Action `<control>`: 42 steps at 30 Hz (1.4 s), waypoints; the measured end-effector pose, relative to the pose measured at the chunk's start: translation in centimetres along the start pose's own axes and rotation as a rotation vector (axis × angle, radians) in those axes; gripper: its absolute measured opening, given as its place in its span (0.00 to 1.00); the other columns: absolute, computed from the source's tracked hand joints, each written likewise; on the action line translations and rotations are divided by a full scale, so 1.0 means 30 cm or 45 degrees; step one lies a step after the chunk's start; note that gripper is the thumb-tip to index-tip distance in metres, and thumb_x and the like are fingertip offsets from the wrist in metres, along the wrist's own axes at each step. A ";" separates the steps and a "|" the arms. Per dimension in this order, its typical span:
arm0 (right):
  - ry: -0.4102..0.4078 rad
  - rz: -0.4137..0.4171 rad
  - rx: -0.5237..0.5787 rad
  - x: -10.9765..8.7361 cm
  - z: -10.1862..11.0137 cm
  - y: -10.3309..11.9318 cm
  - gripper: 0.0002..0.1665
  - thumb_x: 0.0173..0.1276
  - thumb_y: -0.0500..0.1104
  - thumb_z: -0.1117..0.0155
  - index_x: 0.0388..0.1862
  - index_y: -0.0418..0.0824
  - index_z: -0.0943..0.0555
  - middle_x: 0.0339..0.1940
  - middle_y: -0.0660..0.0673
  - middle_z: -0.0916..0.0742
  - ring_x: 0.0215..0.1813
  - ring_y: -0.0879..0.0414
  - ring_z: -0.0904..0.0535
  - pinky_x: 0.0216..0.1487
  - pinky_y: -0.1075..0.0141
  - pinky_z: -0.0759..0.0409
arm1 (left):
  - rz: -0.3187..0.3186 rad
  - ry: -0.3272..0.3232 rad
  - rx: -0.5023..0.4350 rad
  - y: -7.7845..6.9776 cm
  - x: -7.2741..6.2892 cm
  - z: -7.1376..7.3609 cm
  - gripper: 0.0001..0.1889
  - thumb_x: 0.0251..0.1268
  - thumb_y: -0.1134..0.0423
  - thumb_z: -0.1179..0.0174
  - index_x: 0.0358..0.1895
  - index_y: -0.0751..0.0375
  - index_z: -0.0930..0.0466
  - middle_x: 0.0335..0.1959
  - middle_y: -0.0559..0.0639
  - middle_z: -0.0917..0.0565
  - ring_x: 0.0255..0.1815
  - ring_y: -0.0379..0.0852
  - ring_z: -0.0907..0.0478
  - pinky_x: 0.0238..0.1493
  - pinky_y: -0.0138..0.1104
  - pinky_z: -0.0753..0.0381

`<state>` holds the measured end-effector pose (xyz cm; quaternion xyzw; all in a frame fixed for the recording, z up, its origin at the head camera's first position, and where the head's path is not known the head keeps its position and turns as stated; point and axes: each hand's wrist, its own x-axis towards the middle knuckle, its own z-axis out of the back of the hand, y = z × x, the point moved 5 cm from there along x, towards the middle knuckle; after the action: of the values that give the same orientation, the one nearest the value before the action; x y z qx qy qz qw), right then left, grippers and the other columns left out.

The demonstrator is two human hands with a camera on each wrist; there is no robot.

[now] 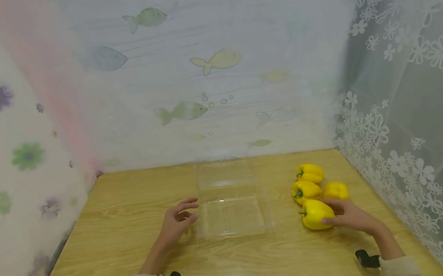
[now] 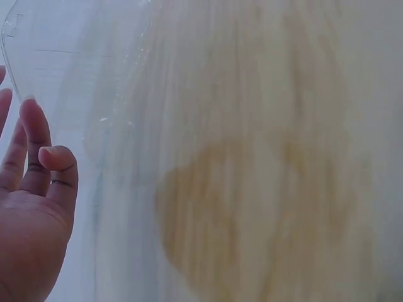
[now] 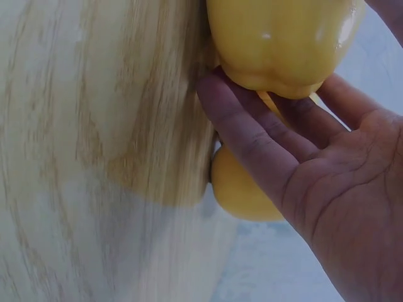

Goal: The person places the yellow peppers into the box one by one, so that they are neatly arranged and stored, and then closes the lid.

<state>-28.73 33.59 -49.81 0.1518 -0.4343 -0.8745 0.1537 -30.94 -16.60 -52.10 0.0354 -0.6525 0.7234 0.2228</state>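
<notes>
Four would be too many to count, so several yellow bell peppers lie grouped on the right: a far pepper point(image 1: 311, 173), a middle pepper point(image 1: 307, 190), one behind the fingers point(image 1: 336, 190). My right hand point(image 1: 350, 216) grips the nearest bell pepper point(image 1: 316, 214), thumb on its near side, fingers along its far side. In the right wrist view those fingers reach past the pepper's lobed end point(image 3: 283, 50). At centre a clear plastic container point(image 1: 236, 235) lies with its lid point(image 1: 226, 170) folded back. Beside its left edge hovers my left hand point(image 1: 177, 222), fingers loosely bent, holding nothing.
The wooden table point(image 1: 128, 204) carries everything. A fish-patterned curtain point(image 1: 214, 86) hangs behind its far edge. Flowered sheets stand close along the left point(image 1: 31, 185) and right sides.
</notes>
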 end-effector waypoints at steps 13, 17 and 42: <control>-0.047 -0.016 -0.018 0.017 -0.025 -0.002 0.43 0.73 0.50 0.33 0.77 0.30 0.37 0.75 0.27 0.30 0.74 0.28 0.34 0.66 0.44 0.24 | -0.032 -0.016 -0.063 0.010 0.005 -0.014 0.17 0.70 0.75 0.40 0.56 0.87 0.24 0.67 0.81 0.32 0.34 0.52 0.18 0.35 0.34 0.15; -0.045 -0.003 -0.024 0.017 -0.029 0.007 0.42 0.73 0.50 0.33 0.77 0.29 0.37 0.74 0.27 0.30 0.72 0.28 0.33 0.65 0.45 0.23 | 0.014 -0.025 -0.098 0.017 0.005 -0.018 0.18 0.70 0.75 0.39 0.57 0.86 0.25 0.68 0.79 0.32 0.33 0.48 0.18 0.31 0.36 0.14; -0.086 0.150 -0.099 0.009 -0.037 0.039 0.44 0.69 0.46 0.29 0.78 0.35 0.36 0.75 0.29 0.29 0.70 0.30 0.30 0.63 0.48 0.23 | 0.053 -0.120 -0.187 0.044 0.003 -0.040 0.23 0.68 0.76 0.38 0.61 0.88 0.29 0.71 0.74 0.32 0.33 0.35 0.22 0.26 0.28 0.19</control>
<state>-28.36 32.01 -49.55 0.0902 -0.4130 -0.8848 0.1959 -31.22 -15.50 -53.49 0.0395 -0.7142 0.6756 0.1786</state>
